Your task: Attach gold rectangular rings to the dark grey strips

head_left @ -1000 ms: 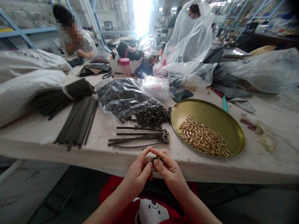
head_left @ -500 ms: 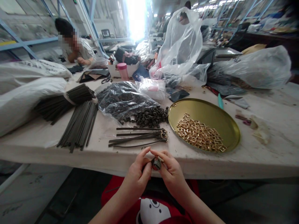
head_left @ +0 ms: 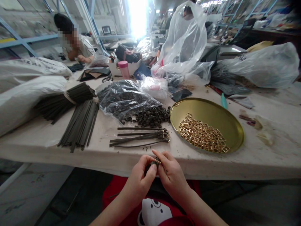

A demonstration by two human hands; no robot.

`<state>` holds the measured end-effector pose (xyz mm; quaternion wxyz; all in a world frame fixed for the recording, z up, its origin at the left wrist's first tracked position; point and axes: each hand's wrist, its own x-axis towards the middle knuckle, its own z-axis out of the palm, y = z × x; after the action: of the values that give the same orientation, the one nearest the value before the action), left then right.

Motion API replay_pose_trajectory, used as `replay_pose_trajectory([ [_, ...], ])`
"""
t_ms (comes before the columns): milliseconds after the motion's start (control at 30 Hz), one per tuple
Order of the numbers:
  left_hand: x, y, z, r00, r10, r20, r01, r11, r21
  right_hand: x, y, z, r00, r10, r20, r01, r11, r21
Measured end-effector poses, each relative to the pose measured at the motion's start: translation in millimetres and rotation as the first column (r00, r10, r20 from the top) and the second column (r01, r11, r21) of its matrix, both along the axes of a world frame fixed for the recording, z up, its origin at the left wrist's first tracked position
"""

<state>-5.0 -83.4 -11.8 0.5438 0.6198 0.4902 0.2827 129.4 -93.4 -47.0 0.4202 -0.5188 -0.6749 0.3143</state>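
Observation:
My left hand [head_left: 143, 172] and my right hand [head_left: 169, 168] meet at the table's front edge, fingers pinched around a dark strap with a gold buckle [head_left: 157, 161]. Much of the strap is hidden by the fingers. Just beyond them lie several dark straps with buckles [head_left: 141, 137], side by side. Behind these is a heap of small dark loops [head_left: 152, 117], partly under a clear plastic bag [head_left: 124, 97]. To the right, a round gold tray [head_left: 225, 121] holds a pile of gold buckles [head_left: 202, 135].
Bundled dark strips [head_left: 81, 124] and white sacks [head_left: 28, 94] are on the left. A pink-lidded jar [head_left: 124, 69], plastic bags [head_left: 261, 67] and a teal tool [head_left: 224, 101] lie farther back. A person [head_left: 76, 47] sits at the back left.
My left fingers have closed in over the strap piece, and both hands are nearer each other. Less of the piece shows now. The camera view has shifted slightly.

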Motion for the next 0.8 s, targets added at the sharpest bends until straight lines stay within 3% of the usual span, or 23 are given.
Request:
replay_pose_trajectory([
  [200,-4.5,7.4,-5.0,0.999,0.012,0.053,-0.006,0.993,-0.119,1.1,-0.5,4.0,0.996,0.065,-0.053,-0.068,0.996,-0.055],
  [467,-7.6,12.2,-10.0,0.993,0.05,0.105,-0.021,0.966,-0.257,-0.5,2.5,0.6,0.992,0.023,-0.127,-0.036,0.995,-0.098],
  [600,-5.5,13.2,-6.5,0.988,0.099,0.12,-0.062,0.958,-0.282,0.4,4.2,0.4,0.957,-0.012,-0.288,-0.046,0.98,-0.195],
  [700,-6.6,14.5,-2.7,0.991,0.08,0.103,-0.053,0.969,-0.241,3.1,6.1,-1.0,0.877,-0.073,-0.475,-0.116,0.927,-0.358],
  [800,-11.0,15.3,-0.5,0.995,0.013,0.095,0.008,0.977,-0.215,6.5,7.9,-2.9,0.714,-0.17,-0.679,-0.3,0.802,-0.516],
])
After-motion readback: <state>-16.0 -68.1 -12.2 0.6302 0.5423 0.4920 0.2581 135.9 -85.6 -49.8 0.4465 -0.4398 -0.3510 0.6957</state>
